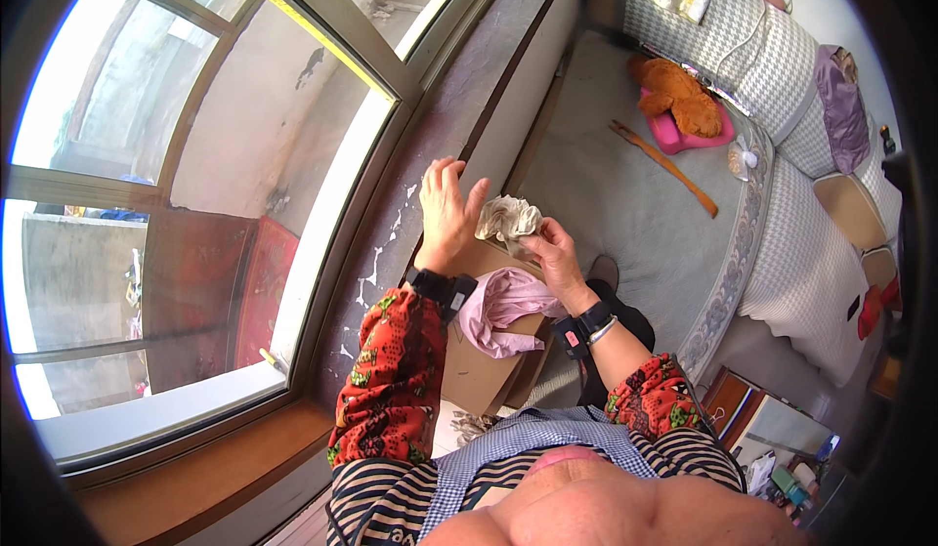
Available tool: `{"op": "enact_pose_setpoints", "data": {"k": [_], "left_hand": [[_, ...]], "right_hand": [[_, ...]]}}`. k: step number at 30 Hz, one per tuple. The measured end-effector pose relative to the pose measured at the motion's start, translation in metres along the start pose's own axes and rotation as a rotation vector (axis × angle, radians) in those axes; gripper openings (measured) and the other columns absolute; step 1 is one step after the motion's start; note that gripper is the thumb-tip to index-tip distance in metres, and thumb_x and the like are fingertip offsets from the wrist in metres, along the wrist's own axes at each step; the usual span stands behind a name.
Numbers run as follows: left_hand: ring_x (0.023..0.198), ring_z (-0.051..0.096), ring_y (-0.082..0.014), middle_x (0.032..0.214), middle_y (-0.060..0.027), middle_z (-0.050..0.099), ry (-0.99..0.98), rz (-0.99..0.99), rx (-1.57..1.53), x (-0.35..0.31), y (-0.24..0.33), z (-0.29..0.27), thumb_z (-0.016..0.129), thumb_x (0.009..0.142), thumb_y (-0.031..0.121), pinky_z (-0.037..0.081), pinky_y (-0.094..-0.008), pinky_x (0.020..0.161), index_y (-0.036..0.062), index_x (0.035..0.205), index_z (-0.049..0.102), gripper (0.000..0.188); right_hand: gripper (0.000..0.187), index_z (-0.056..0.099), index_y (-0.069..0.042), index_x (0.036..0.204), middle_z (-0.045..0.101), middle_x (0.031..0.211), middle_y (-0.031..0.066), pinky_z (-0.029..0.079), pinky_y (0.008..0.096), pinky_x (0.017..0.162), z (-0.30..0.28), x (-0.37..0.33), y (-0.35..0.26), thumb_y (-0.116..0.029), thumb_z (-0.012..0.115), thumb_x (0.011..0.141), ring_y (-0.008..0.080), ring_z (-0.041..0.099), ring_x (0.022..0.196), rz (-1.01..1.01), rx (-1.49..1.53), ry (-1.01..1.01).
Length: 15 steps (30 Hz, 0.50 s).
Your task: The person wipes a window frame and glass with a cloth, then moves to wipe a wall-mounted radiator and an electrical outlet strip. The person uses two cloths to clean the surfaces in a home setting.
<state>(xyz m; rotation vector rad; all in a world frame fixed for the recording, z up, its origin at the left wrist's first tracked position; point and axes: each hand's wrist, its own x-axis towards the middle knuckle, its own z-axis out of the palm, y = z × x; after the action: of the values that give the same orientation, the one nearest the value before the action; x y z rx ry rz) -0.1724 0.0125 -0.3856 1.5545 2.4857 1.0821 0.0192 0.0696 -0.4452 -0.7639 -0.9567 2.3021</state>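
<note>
My right hand (558, 261) is closed on a crumpled off-white cloth (509, 219), pinched between thumb and fingers. The cloth hangs bunched up to the left of that hand. Left of it, beside the purple-grey window sill (386, 224), my left hand (449, 212) is raised with its thumb apart from the fingers and nothing in it. Below both hands a pink cloth (489, 323) lies loosely heaped on a brown cardboard box (471, 378).
A large framed window (405, 67) fills the left side. To the right, a grey bed (625, 87) carries a wooden stick (669, 170), a pink basin (684, 136) with a brown plush thing (684, 97) in it. A houndstooth-covered sofa (772, 67) stands beyond.
</note>
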Motion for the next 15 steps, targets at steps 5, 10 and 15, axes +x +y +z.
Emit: {"op": "enact_pose_setpoints", "data": {"k": [5,10,15], "left_hand": [[0.141,0.031,-0.0418,0.147,-0.0219,0.040,-0.145,0.022,0.360,0.053,-0.045,0.028,0.068,0.089,0.041,0.027,-0.0507,0.116,-0.0019,0.136,0.046,0.067],[0.139,0.035,-0.0398,0.145,-0.0193,0.041,-0.170,0.118,0.320,0.053,-0.058,0.018,0.075,0.082,0.028,0.028,-0.0501,0.115,0.0021,0.140,0.044,0.071],[0.140,0.033,-0.0409,0.147,-0.0187,0.040,-0.242,0.039,0.307,0.045,-0.052,0.013,0.076,0.078,0.023,0.027,-0.0517,0.115,0.0034,0.143,0.042,0.076]], "right_hand": [[0.027,0.058,-0.003,0.110,0.066,0.106,0.0018,0.050,0.0258,0.088,-0.005,0.034,-0.015,-0.010,0.070,0.086,0.0097,0.063,0.098,-0.206,-0.066,0.096],[0.026,0.057,0.000,0.101,0.065,0.095,0.0033,0.051,0.0245,0.076,-0.008,0.121,-0.082,-0.014,0.074,0.087,0.0058,0.058,0.085,-0.296,-0.348,0.266],[0.030,0.056,0.001,0.103,0.065,0.093,0.0059,0.055,0.0269,0.064,0.043,0.240,-0.148,-0.016,0.075,0.087,0.0098,0.063,0.077,-0.384,-0.358,0.151]]}}
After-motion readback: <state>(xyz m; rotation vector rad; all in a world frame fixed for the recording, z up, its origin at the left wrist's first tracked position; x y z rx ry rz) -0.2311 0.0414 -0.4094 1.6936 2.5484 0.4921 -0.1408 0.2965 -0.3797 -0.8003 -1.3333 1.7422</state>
